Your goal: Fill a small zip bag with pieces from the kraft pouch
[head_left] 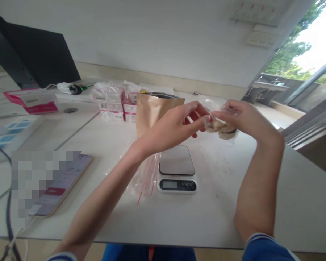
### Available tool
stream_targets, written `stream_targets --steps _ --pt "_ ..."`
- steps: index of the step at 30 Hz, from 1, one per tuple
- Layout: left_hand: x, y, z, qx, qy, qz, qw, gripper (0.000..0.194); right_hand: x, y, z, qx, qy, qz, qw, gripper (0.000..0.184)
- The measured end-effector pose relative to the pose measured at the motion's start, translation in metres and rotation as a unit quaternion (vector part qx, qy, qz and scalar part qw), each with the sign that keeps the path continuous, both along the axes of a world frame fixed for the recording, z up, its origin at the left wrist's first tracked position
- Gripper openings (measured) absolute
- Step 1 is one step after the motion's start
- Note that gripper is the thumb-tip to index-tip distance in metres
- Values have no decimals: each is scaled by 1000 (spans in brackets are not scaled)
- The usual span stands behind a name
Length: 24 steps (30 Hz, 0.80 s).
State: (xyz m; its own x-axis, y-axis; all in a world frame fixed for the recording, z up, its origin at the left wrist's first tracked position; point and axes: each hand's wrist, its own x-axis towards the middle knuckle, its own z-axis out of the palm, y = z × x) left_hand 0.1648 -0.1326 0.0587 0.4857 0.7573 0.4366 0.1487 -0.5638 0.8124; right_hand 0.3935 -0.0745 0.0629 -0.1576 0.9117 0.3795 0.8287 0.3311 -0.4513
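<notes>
Both my hands are raised above the white table (260,203), pinching the top of a small clear plastic bag (222,127) that holds something pale brown. My left hand (179,121) grips its left edge with fingertips, and my right hand (240,116) grips the right edge. Below them a small digital kitchen scale (177,169) sits with nothing on its dark platform. A tall brown paper pouch (152,110) stands open behind my left hand. A pile of empty clear zip bags with red seal lines (145,179) lies under my left forearm.
A phone (61,183) lies at the left, screen lit. Pink and white small boxes (112,103) are stacked at the back, next to a dark laptop (40,54) and a pink carton (32,99). A dark cable (8,203) runs down the left edge.
</notes>
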Motion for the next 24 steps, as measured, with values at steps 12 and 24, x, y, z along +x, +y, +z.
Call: stream_targets --steps 12,24 --pt "20 19 -14 -135 -157 70 976 12 -54 2 -17 -203 271 295 893 42" --pt "19 28 -19 -201 -132 54 969 17 -45 4 -14 -187 273 293 897 34"
